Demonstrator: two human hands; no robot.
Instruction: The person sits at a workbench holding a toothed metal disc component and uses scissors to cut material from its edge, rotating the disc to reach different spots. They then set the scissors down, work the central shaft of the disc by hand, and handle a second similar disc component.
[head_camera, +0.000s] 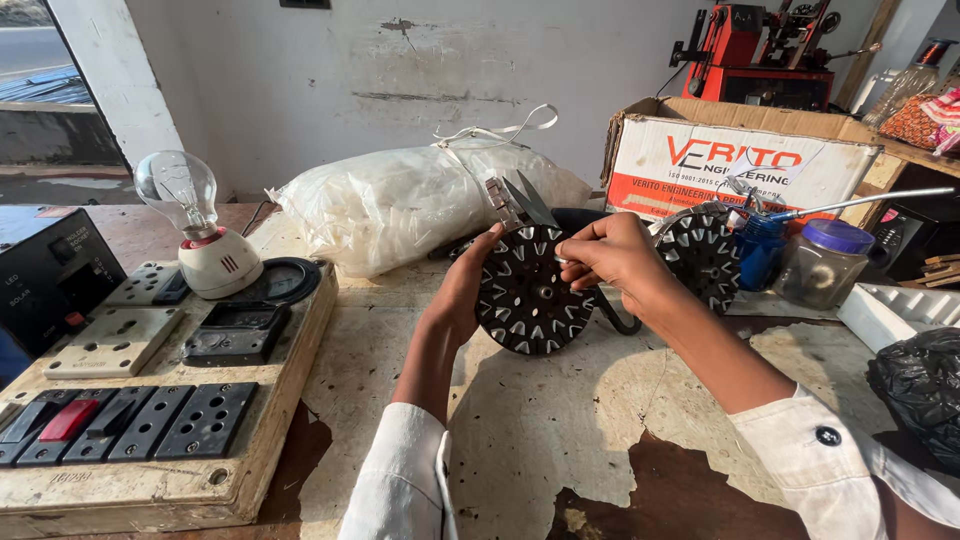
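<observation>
A round black slotted core (527, 293) with white paper pieces in its slots is held upright above the worn bench. My left hand (462, 290) grips its left rim. My right hand (612, 258) rests at its right edge, fingers pinched on a small white slip at a slot. Black-handled scissors (535, 205) stick up behind the core, and whether a hand holds them cannot be told. A second similar core (703, 255) stands behind my right wrist.
A wooden switchboard (150, 400) with sockets and a clear bulb (180, 190) lies at left. A white plastic bag (400, 205) sits behind. A cardboard box (740, 160), blue-lidded jar (825, 262), white tray (900, 312) and black bag (925, 385) stand at right.
</observation>
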